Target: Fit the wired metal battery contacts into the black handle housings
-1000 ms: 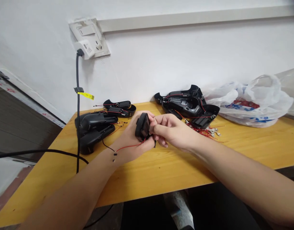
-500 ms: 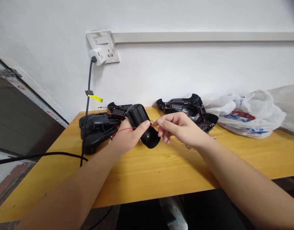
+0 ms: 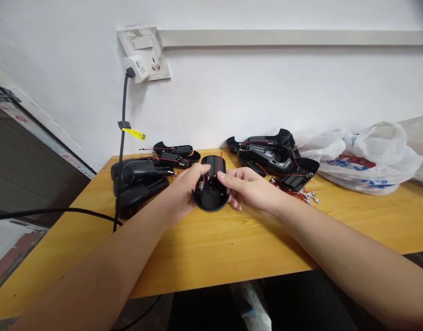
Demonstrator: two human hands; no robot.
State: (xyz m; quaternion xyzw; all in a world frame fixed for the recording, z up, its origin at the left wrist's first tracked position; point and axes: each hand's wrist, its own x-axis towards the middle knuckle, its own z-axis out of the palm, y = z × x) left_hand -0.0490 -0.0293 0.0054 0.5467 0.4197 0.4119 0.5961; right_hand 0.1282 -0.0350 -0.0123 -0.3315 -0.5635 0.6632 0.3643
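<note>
Head view looks down across the wooden table (image 3: 228, 257).

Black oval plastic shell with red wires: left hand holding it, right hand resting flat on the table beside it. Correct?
No: the right hand is not resting on the yellow wooden table. The head view shows it holding the black oval plastic shell with red wires too, alongside the left hand.

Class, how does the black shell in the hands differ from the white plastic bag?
The black shell is rigid, the white plastic bag soft and crumpled. The left hand and right hand hold the shell; the bag lies on the table. The shell carries red wires, the bag blue print. Both are plastic.
</note>
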